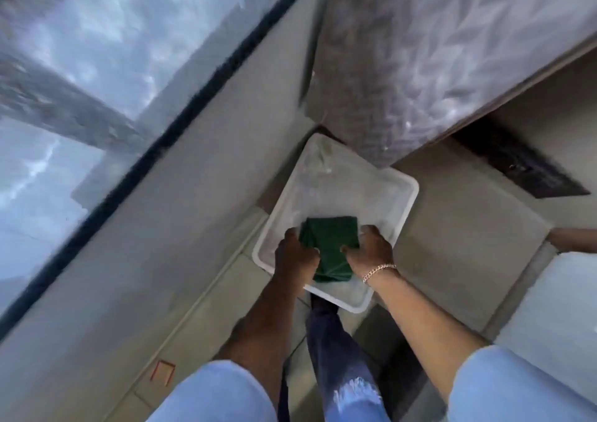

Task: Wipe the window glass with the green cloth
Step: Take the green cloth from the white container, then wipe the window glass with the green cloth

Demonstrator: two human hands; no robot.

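A folded dark green cloth (331, 247) hangs over a white plastic tub (408, 192) that stands on the floor below the window. My left hand (295, 255) grips the cloth's left edge and my right hand (371, 249), with a chain bracelet on its wrist, grips the right edge. The window glass (97, 50) fills the upper left, blurred, with a dark frame strip along its lower edge and a grey crossbar across it.
A grey patterned mattress or bed edge (452, 53) overhangs the tub's far corner at the upper right. My leg in dark jeans (336, 357) stands just before the tub. A beige wall (181, 195) runs under the window. The floor is tiled.
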